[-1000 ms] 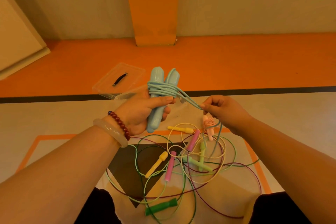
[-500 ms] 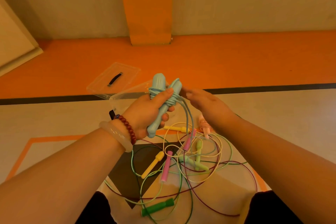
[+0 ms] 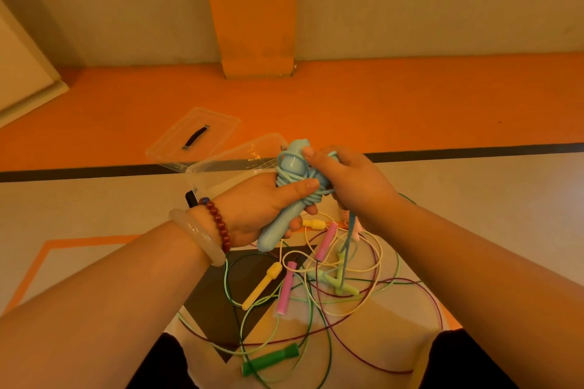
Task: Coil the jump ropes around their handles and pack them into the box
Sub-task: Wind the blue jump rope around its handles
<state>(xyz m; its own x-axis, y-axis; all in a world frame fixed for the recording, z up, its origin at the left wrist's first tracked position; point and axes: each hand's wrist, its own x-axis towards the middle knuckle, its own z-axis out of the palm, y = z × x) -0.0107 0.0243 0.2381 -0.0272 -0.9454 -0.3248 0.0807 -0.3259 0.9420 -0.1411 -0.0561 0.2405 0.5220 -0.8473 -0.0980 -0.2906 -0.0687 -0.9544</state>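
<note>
My left hand [image 3: 262, 208] grips the two light blue handles [image 3: 284, 215] of a jump rope, thumb pressed over the blue cord [image 3: 292, 178] coiled round them. My right hand [image 3: 350, 181] closes on the same bundle from the right, thumb on the coil's top, and a loose strand of blue cord hangs down beneath it. The clear plastic box [image 3: 218, 167] stands on the floor just behind my hands, partly hidden by them. Below lies a tangle of ropes with a yellow handle [image 3: 262, 286], a pink handle [image 3: 286, 289], pale green handles [image 3: 336, 283] and a dark green handle [image 3: 270, 363].
The box's clear lid [image 3: 192, 139] with a black grip lies on the orange floor strip behind the box. An orange pillar [image 3: 256, 19] rises at the wall. A pale cabinet [image 3: 22, 66] stands far left. My knees frame the rope pile.
My right hand has come left from holding the strand out at the side and now closes over the coil. The bundle in my left hand has tilted slightly right.
</note>
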